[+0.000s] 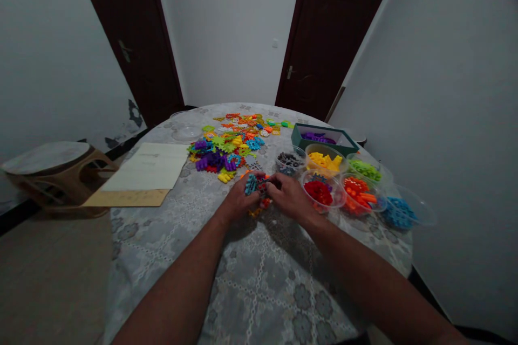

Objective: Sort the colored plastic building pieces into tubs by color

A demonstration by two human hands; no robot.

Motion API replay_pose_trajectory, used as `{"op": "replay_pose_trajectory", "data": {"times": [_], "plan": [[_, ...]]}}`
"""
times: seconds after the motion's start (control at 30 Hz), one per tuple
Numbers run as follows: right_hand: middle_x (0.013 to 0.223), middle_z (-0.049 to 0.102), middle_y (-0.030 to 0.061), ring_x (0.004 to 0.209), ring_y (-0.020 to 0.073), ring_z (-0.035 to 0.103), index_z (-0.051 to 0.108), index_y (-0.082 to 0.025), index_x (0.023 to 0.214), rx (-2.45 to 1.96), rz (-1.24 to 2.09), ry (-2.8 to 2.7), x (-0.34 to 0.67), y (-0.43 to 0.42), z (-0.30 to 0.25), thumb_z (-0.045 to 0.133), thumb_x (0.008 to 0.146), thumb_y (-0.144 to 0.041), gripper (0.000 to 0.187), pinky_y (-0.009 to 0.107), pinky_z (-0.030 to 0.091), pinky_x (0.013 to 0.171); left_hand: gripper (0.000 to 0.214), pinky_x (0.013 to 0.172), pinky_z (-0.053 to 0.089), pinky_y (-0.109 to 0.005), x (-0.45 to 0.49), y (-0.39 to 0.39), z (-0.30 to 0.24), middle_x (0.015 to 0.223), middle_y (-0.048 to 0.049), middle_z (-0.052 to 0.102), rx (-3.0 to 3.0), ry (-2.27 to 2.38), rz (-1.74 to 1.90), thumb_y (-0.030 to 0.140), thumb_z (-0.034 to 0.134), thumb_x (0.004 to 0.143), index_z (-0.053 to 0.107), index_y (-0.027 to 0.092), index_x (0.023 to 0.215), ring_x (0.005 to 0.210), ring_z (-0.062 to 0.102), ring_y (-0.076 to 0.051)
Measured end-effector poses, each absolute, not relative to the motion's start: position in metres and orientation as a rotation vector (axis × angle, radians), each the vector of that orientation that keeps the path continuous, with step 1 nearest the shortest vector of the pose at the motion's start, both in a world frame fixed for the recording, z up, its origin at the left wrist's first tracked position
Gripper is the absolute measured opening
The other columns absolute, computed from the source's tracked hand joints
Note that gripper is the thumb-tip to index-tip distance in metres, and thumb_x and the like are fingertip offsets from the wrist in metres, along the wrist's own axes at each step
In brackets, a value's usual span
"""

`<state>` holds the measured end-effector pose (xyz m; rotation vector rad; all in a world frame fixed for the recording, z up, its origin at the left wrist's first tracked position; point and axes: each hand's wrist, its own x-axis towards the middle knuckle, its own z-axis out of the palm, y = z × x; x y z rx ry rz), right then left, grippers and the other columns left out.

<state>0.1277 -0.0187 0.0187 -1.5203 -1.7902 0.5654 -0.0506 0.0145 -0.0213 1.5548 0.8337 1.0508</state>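
Note:
Between my two hands, over the middle of the table, is a small cluster of joined plastic building pieces (251,184), blue, grey and red-orange. My left hand (237,198) is closed around its left side, by the blue part. The fingers of my right hand (285,194) pinch its right side, and they partly hide the grey and red pieces. A few orange and yellow pieces (256,212) show just below the hands. Beyond my left hand lies a mixed heap of toy building pieces (218,159) in purple, green, blue and yellow.
Clear tubs of sorted pieces stand at right: grey (290,159), yellow (325,161), red (318,192), green (365,169), orange (358,194) and blue (399,212). Behind them is a green box (348,142) with purple pieces. Paper sheets (149,167) lie at left, past which stands a stool (48,172).

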Motion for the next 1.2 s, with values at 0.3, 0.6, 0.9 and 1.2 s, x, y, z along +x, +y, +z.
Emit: {"op": "replay_pose_trajectory", "data": {"times": [0.3,0.6,0.9,1.2], "plan": [[0.091,0.074,0.0044,0.081,0.0186,0.066,0.072,-0.019,0.095,-1.555,0.402,-1.817,0.138,-0.026,0.016,0.055,0.096,-0.023,0.018,0.028,0.043,0.07,0.053,0.072,0.064,-0.039,-0.046,0.012,-0.027,0.118,-0.01,0.075,1.243,0.685,0.997,0.022,0.067,0.075,0.067,0.021,0.128,0.084,0.075,-0.024],[0.086,0.075,0.0023,0.077,0.0162,0.066,0.073,-0.02,0.097,-1.518,0.413,-1.889,0.148,-0.041,0.038,0.056,0.098,-0.022,0.017,0.026,0.041,0.068,0.043,0.067,0.062,-0.033,-0.043,0.011,-0.019,0.091,-0.0059,0.076,1.214,0.775,1.019,0.027,0.077,0.079,0.062,0.019,0.119,0.072,0.073,-0.02],[0.111,0.078,0.0125,0.099,0.0249,0.072,0.075,-0.015,0.119,-1.732,0.126,-1.728,0.224,0.036,0.062,0.06,0.096,-0.025,0.029,0.035,0.053,0.089,0.042,0.062,0.061,-0.031,-0.041,0.011,-0.019,0.076,-0.001,0.072,1.171,0.733,1.032,0.023,0.071,0.081,0.057,0.02,0.12,0.064,0.071,-0.018],[0.109,0.079,0.0086,0.094,0.0221,0.074,0.075,-0.021,0.117,-1.537,0.243,-1.898,0.181,-0.009,0.05,0.06,0.098,-0.025,0.024,0.036,0.056,0.089,0.043,0.066,0.062,-0.033,-0.042,0.007,-0.014,0.084,-0.0035,0.074,1.146,0.677,1.013,0.026,0.075,0.081,0.059,0.019,0.12,0.067,0.072,-0.018]]}}
